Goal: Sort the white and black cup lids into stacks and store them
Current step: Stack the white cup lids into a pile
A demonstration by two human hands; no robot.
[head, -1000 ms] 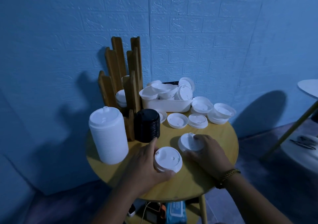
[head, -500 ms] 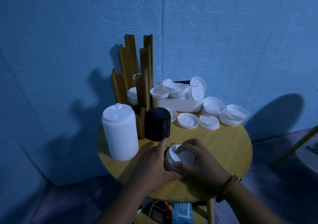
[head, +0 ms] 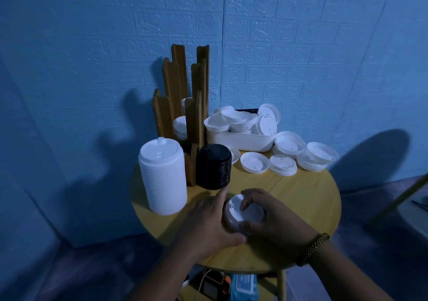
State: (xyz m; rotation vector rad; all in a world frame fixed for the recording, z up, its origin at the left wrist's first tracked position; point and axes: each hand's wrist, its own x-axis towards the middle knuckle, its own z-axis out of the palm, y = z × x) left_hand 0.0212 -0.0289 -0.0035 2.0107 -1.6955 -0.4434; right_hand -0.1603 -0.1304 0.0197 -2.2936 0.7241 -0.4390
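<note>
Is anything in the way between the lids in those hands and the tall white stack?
Nothing visible. The left hand and right hand hold the white lids, and only bare table lies between them and the tall white stack. The black stack stands further back.

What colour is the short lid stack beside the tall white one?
Black. The short lid stack is black throughout, seen best in the head view.

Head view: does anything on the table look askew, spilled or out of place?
Yes. The white tub is heaped with white lids tilted every way, two on edge; more loose lids lie scattered beside it on the round table, unstacked. No damage visible.
</note>
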